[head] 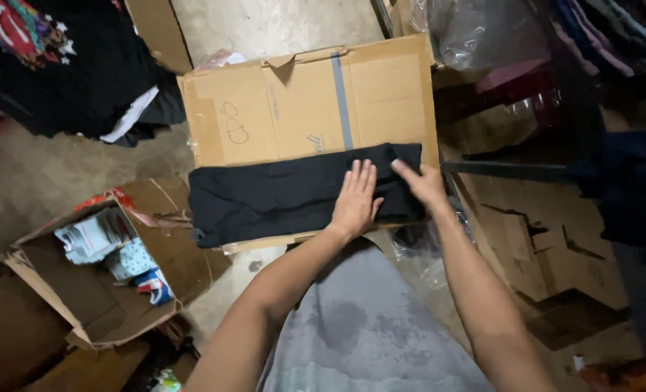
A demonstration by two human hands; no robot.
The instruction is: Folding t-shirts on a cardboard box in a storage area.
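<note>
While both forearms reach out from the near edge of the view, the left hand point(355, 199) lies flat on a folded black garment point(279, 194), palm down, its fingers point(362, 176) straight, close together and released, gripping nothing. The right hand point(424, 185) sits just to the right of it, touching the cloth at the garment's far right corner; its fingers point(404, 171) point left over the fabric, and whether they pinch a fold or only press on it cannot be told.

The black garment is spread in a long band from left to right across the near part of a flattened cardboard box point(308, 101), which serves as the work surface and lies on a concrete floor point(272, 25). The garment's left end reaches just past the cardboard's left edge.

Lower left of the cardboard, an open cardboard carton point(69, 290) stands on the floor with small white and blue packets point(101, 239) inside. At far left lies a pile of dark clothing point(69, 72), one piece with a bright print. Clear plastic bags point(483, 29) are bunched at far right, above more flattened cardboard point(548, 239).
</note>
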